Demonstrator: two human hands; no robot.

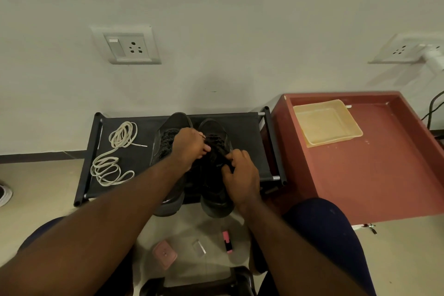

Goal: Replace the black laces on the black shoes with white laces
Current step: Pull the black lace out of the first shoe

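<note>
Two black shoes stand side by side on the top shelf of a black shoe rack (242,127), toes toward the wall. The left shoe (168,137) and the right shoe (216,199) are just beside each other, and their heels stick out over the near edge of the shelf. Both still carry black laces (217,140).

Both hands are at the lacing of the right shoe. The left hand (188,149) reaches across from 8 o'clock, its fingers curled down onto the laces near the middle of the lacing. The right hand (240,173) comes in from 5 o'clock and pinches a dark strand between thumb and fingertips, lower on the tongue. The two hands are near each other but do not touch.

The white laces (113,158) lie on the same shelf at 9 o'clock of the shoes, well apart from them. They form two loose coils joined by a strand, with one tip pointing toward the left shoe. I cannot tell whether this is one lace or two.

At 3 o'clock of the rack stands a red table (384,175) with a raised rim. One pale yellow tray (346,137) sits on its far left part.

Two wall sockets (127,47) show on the wall, at 11 and 2 o'clock, and the right one holds a white plug (432,56).

On the floor (48,175) at 6 o'clock lie three small things: one pink highlighter (227,241), one flat pink case (164,255) and one clear block (199,247).
</note>
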